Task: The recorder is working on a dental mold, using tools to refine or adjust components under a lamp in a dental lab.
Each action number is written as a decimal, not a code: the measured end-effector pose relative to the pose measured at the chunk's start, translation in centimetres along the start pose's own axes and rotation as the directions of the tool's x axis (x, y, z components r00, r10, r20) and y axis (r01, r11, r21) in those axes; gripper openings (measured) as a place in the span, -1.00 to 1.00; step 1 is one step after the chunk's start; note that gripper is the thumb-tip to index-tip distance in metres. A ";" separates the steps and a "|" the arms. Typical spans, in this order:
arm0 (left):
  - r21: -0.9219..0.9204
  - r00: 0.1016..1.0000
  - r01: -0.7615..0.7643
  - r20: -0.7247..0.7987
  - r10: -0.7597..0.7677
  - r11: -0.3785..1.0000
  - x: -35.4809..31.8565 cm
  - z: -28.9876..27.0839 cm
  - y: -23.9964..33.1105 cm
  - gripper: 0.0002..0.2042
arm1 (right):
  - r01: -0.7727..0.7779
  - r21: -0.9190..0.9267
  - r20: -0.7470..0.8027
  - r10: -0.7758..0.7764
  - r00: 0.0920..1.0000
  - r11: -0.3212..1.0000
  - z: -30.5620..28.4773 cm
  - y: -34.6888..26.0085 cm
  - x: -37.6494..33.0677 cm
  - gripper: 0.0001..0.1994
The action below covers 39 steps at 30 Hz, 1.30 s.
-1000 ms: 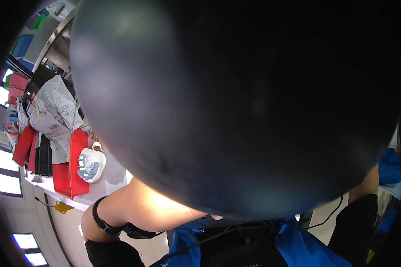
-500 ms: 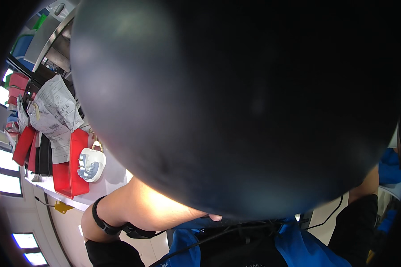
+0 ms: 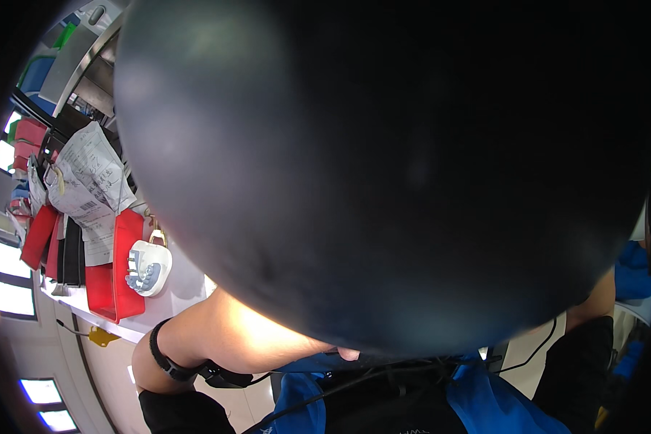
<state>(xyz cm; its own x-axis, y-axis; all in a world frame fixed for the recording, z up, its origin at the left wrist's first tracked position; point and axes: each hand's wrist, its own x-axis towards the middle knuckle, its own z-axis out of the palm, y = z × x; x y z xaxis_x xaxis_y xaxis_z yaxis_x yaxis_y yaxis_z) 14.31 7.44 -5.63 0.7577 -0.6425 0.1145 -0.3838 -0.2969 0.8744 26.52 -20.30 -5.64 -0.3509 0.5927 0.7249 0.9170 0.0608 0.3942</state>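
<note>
Mostly, the view is blocked by a large dark rounded object [image 3: 383, 173], so hand states cannot be told. A bare forearm [image 3: 224, 340] (black wristband) lies near the white toothed plastic piece [image 3: 149, 266] on the white worktop [image 3: 181, 289]; unseen, it could be knocked off.

surface: white tabletop [image 3: 168, 293] | light: bright panels [image 3: 7, 278] at left | shelving [image 3: 79, 58], likely metal

a large dark rounded object [image 3: 412, 166] is blocking most of the view | a red bin [image 3: 112, 278] is sitting at the left on a white tabletop [image 3: 177, 289] | a white moulded piece [image 3: 148, 266] is lying just beside it | crumpled printed papers [image 3: 90, 177] are lying above the bin
</note>
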 end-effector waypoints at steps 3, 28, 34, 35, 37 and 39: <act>0.048 0.999 -0.035 0.010 0.034 0.998 0.2 0.1 -0.4 -0.93 | -0.104 0.072 0.138 0.094 0.986 0.992 -1.9 0.8 2.8 -0.67; 0.197 0.975 -0.221 0.072 0.211 0.955 -0.1 -0.1 -1.1 -0.89 | 0.067 -0.033 -0.224 -0.073 0.972 0.997 1.2 1.2 0.7 -0.71; 0.142 0.987 -0.157 0.012 0.157 0.977 -0.4 0.4 -1.0 -0.89 | 0.070 0.009 -0.265 -0.065 0.962 0.998 3.0 0.5 -1.5 -0.74; 0.138 0.986 -0.170 0.021 0.168 0.976 0.4 -0.3 -0.1 -0.89 | 0.065 -0.001 -0.255 -0.063 0.965 0.998 2.3 0.3 -1.6 -0.74; -0.233 0.936 0.237 0.313 -0.159 0.943 2.2 -2.2 1.3 -0.91 | -0.023 -0.028 -0.132 0.019 0.991 0.999 0.5 -0.4 -0.9 -0.73; -0.269 0.965 0.249 0.155 -0.214 0.930 0.4 -0.7 0.6 -0.90 | -0.069 0.008 -0.077 0.070 0.995 0.998 1.5 -0.5 -0.2 -0.73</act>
<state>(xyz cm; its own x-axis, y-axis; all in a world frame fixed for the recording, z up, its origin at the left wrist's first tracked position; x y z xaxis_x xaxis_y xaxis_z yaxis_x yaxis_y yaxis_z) 14.75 7.47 -4.72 0.7313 -0.6654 -0.1495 -0.0263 -0.2465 0.9688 26.46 -19.28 -6.85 -0.2998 0.5323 0.7917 0.9406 0.0261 0.3386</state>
